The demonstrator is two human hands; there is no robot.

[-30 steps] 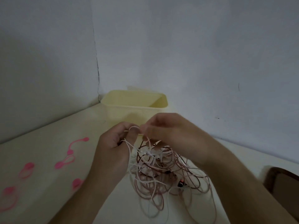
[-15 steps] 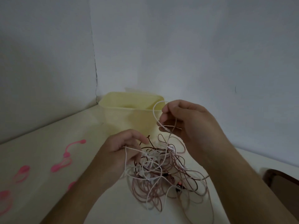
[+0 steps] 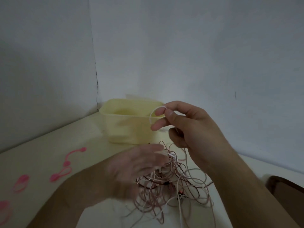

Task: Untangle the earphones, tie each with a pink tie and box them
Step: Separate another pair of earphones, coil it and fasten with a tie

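A tangle of white, pink and dark earphone cables (image 3: 172,186) lies on the cream table in front of me. My right hand (image 3: 185,125) is raised above it and pinches a loop of white cable (image 3: 153,112) between thumb and fingers, in front of the pale yellow box (image 3: 128,127). My left hand (image 3: 138,165) is blurred by motion, fingers stretched out over the left side of the tangle; I cannot tell whether it holds any cable. Several pink ties (image 3: 61,174) lie on the table to the left.
Grey walls meet in a corner behind the yellow box. A dark brown object (image 3: 286,193) sits at the right edge of the table. The table (image 3: 49,145) runs left to the pink ties.
My right hand has lifted the white loop a little higher and to the right. My left hand has let its fingers spread and moves fast over the tangle, now blurred.
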